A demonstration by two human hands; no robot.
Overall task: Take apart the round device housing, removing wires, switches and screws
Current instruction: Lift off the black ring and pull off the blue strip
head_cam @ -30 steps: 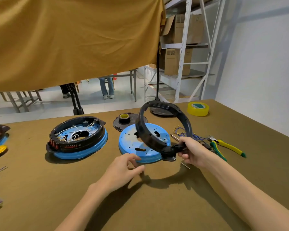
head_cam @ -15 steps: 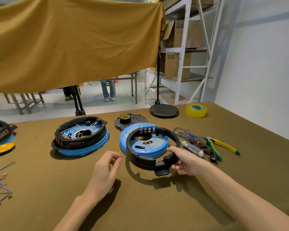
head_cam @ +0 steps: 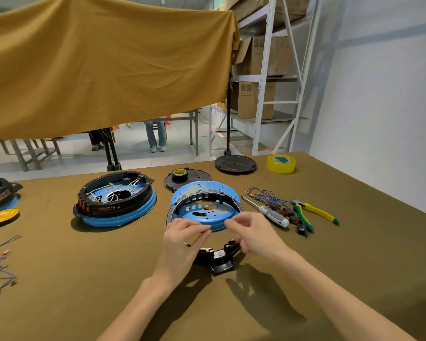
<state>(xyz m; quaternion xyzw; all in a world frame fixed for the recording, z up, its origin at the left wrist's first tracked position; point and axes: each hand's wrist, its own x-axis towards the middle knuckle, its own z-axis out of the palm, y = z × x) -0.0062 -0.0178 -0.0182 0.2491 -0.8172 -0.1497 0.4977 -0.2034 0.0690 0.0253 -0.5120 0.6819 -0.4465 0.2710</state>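
Both hands hover over the black ring (head_cam: 220, 255) lying on the worktop (head_cam: 84, 291) against the blue plate (head_cam: 207, 193). The left hand (head_cam: 185, 244) and right hand (head_cam: 251, 232) have fingers loosely curled, gripping nothing I can make out. Likely stripping the ring's near fittings; next needs the screwdriver (head_cam: 268, 212), right.

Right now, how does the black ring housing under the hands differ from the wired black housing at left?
The black ring housing is stripped and lies partly over a blue round plate; the wired black housing keeps white wires and red switches and sits in its blue base. Both are round black plastic.
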